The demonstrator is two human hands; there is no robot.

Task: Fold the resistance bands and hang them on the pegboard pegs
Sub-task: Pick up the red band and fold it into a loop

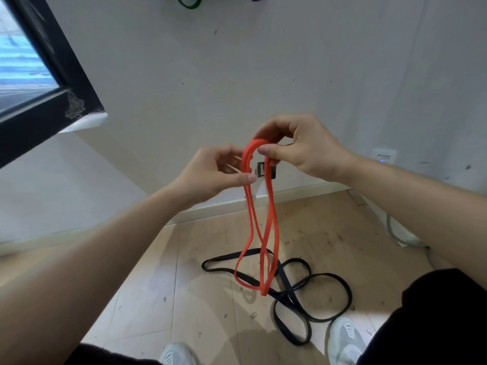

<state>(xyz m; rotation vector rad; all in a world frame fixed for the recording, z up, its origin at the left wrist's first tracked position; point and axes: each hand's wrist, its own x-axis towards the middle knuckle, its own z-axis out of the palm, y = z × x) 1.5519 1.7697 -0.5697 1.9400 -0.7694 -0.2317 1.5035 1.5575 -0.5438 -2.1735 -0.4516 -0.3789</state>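
Both arms are stretched out in front of the person at about chest height. The right hand (303, 146) sits higher, with thumb and curled fingers clamped over the top bend of the orange band (268, 219). The left hand (218, 172) is just below and beside it, pinching the left strands between thumb and fingertips. The band hangs doubled into loops, and its bottom looks clear of the floor. Black bands (303, 293) are sprawled on the wooden floor between the shoes (345, 338) and the skirting board. The white wall is close ahead, a dark window frame (52, 75) juts in on the left, and a green band (189, 1) peeks in at the top edge.
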